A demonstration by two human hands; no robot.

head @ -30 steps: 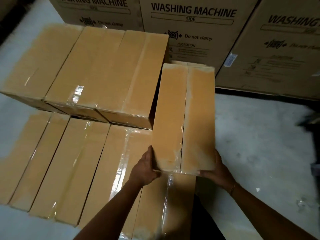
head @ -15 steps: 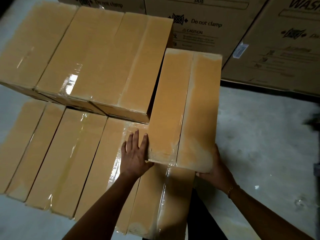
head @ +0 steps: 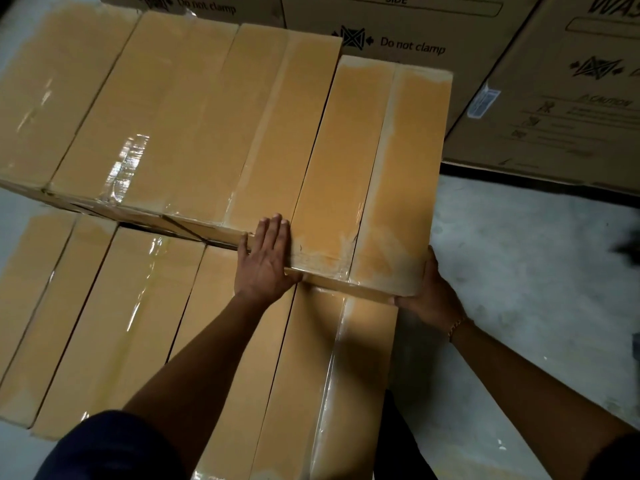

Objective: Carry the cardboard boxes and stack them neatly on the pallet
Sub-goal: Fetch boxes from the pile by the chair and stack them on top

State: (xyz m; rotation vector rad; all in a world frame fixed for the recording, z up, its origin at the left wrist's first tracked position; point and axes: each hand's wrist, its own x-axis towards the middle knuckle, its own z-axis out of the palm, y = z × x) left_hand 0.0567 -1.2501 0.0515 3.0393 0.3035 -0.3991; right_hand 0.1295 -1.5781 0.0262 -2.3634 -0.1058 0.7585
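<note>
The left hand lies flat, fingers together, against the long tan taped cardboard box; the right hand grips its near corner.

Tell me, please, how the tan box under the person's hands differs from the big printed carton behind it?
The tan box is long, narrow and unprinted, with glossy clear tape along its seam; the printed carton is broader, duller brown, and marked "SIDE" and "Do not clamp". The tan box lies in the upper row of the stack, with the left hand flat at its near corner and the right hand gripping its end; nobody touches the printed carton. Both are cardboard.
</note>
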